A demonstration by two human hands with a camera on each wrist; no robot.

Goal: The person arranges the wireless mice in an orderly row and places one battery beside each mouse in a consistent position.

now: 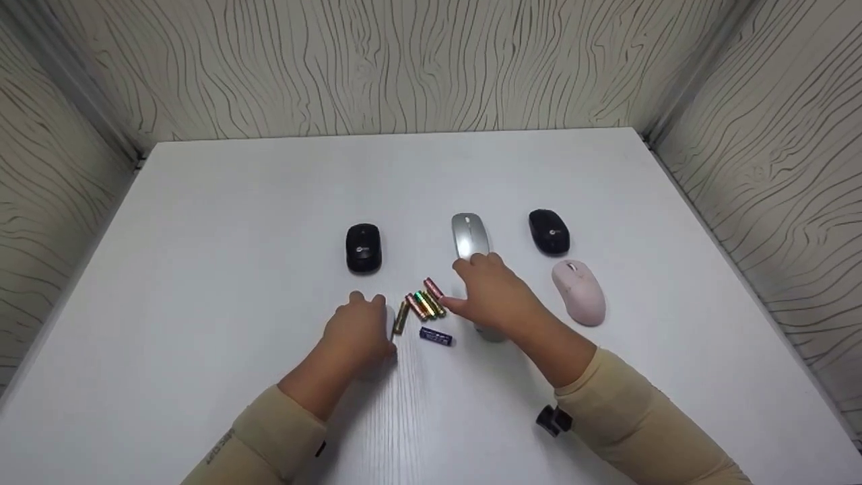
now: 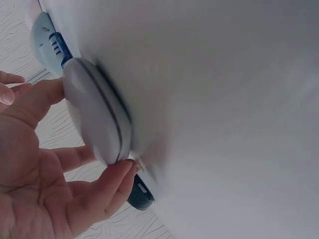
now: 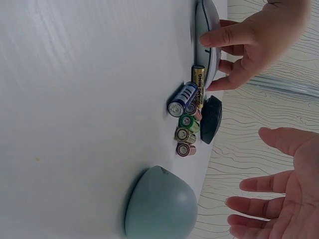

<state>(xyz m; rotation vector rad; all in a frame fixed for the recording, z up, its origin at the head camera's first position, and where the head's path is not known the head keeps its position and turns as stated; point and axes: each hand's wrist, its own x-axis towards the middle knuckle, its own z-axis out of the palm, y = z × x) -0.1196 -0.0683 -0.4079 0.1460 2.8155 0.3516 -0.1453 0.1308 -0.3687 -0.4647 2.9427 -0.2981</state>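
My left hand (image 1: 355, 331) grips a white mouse (image 2: 94, 109) by its ends, thumb at one end and fingertips at the other. The mouse stands close over the white table, mostly hidden by the hand in the head view. My right hand (image 1: 497, 295), fingers apart and holding nothing, hovers beside several small batteries (image 1: 425, 304) in pink, green and gold. Below that hand sits a pale blue-green mouse (image 3: 162, 206), partly covered in the head view. A gold battery (image 3: 198, 82) lies right by the white mouse, and a dark blue battery (image 1: 436, 336) lies nearer me.
A silver mouse (image 1: 469, 232) lies beyond my right hand, its near end hidden by the fingers. One black mouse (image 1: 363, 248) is at the left, another black mouse (image 1: 549, 232) at the right, above a pink mouse (image 1: 580, 293). Wood-patterned panels (image 1: 377, 67) border the table.
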